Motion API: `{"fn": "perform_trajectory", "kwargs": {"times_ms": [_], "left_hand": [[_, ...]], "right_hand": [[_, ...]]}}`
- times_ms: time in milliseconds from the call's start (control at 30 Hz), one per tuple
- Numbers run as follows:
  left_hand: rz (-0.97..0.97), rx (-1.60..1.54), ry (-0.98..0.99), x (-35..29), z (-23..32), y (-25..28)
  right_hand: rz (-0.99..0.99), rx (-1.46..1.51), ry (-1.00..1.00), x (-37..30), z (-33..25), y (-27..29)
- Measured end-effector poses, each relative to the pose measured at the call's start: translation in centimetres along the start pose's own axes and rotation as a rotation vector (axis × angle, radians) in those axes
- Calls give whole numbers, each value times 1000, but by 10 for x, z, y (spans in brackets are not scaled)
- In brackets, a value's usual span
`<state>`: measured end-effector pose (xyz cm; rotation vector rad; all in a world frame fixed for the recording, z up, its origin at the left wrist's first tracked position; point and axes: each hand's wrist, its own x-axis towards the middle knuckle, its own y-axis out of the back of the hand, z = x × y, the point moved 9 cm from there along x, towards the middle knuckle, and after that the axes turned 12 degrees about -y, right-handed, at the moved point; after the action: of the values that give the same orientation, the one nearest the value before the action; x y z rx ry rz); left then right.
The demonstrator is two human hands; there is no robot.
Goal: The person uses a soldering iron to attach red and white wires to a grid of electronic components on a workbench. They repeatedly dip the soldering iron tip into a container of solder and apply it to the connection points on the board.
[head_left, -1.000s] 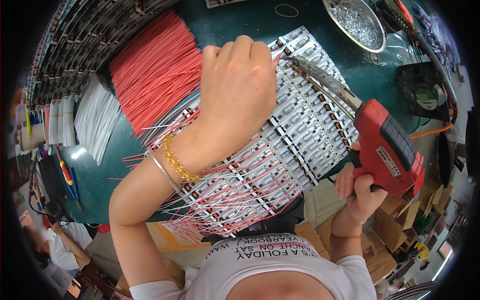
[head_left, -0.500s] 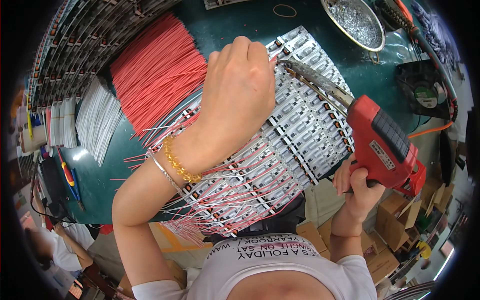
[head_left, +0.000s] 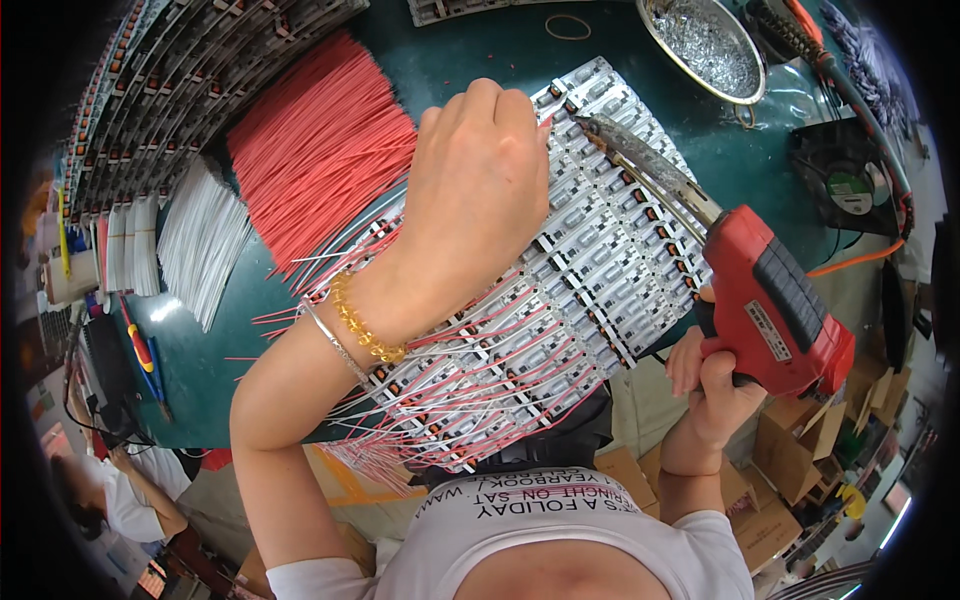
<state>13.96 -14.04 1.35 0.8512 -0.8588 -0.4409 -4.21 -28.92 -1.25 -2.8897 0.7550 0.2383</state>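
Note:
My left hand (head_left: 482, 185) is closed above a panel of small white circuit boards (head_left: 610, 250). A short red wire end (head_left: 546, 122) shows at its fingertips; the rest is hidden by the hand. In my right hand (head_left: 715, 378) is a red and black soldering gun (head_left: 765, 305), held by its grip. The gun's dark tip (head_left: 588, 125) points at the upper boards, a little right of the left fingertips. Thin red and white wires (head_left: 470, 385) trail from the lower rows of boards toward my body.
A thick bundle of red wires (head_left: 320, 150) and a bundle of white wires (head_left: 203, 240) lie left. A metal dish of shiny scraps (head_left: 705, 45) and a small black fan (head_left: 845, 180) stand right. Cutting pliers (head_left: 146, 352) lie at the left; stacked board panels (head_left: 190, 80) rise behind.
The soldering gun has shifted slightly right and down, so its tip is farther from my left fingertips. My left hand has barely moved.

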Motion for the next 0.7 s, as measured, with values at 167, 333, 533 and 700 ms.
{"fn": "perform_trajectory", "kwargs": {"times_ms": [167,333,533,700], "left_hand": [[10,13,-9,0,0,1],[195,121,-147,5,10,26],[32,-273,146,-2,-10,1],[-15,2,-23,-3,8,-3]], "right_hand": [[14,-113,-3,5,-6,-8],[52,-76,9,3,-9,-2],[91,-59,46,-2,-12,6],[35,-79,-2,-3,-5,1]]}}
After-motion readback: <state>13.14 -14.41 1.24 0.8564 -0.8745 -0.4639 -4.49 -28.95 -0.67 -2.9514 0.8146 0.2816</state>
